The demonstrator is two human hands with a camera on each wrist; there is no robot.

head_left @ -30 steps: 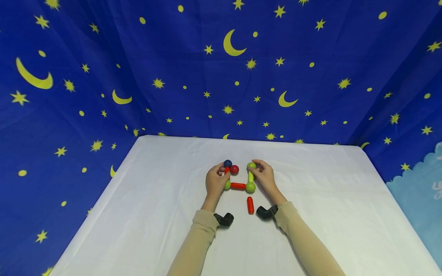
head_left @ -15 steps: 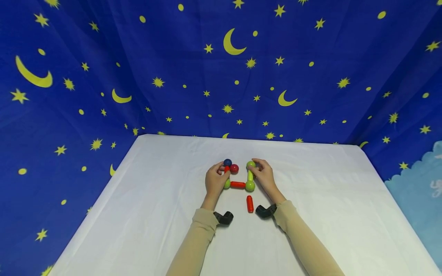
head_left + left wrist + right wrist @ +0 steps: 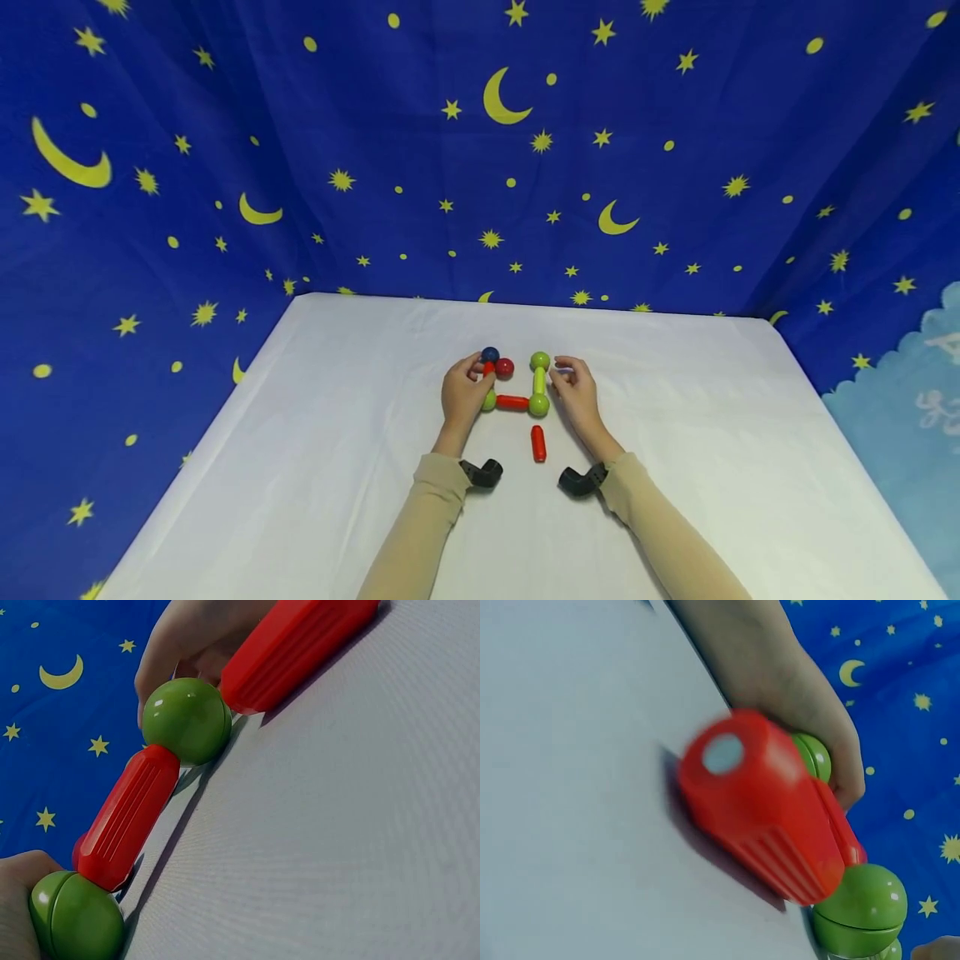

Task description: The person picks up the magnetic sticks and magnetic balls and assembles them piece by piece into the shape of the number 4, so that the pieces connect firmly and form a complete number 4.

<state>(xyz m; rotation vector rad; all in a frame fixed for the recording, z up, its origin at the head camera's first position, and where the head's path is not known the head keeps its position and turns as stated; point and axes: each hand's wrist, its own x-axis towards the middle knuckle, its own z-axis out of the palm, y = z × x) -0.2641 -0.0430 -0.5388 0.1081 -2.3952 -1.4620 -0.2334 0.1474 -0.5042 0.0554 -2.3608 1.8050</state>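
Observation:
My left hand (image 3: pixel 462 393) pinches the red magnetic rod (image 3: pixel 489 368) on the left side of a U-shaped frame lying on the white table. A blue ball (image 3: pixel 490 355) caps that rod, with a red ball (image 3: pixel 505 367) beside it; a green ball (image 3: pixel 488 402) is at its near end. The bottom red rod (image 3: pixel 129 817) leads to the right corner's green ball (image 3: pixel 187 720). From there a light green rod (image 3: pixel 540 382) runs to another green ball (image 3: pixel 540 361). Just right of it, my right hand (image 3: pixel 581 396) holds nothing, fingers loosely bent.
One loose red rod (image 3: pixel 538 443) lies nearer me, below the frame's right corner; its end shows a silvery disc in the right wrist view. Black wrist cameras (image 3: pixel 483 474) jut inward from both sleeves. A blue starry cloth (image 3: pixel 420 167) stands behind the table (image 3: pixel 360 375).
My right hand has let go of the far green ball and moved slightly right, away from it. The left hand keeps its grip on the left rod. The head view has shifted slightly.

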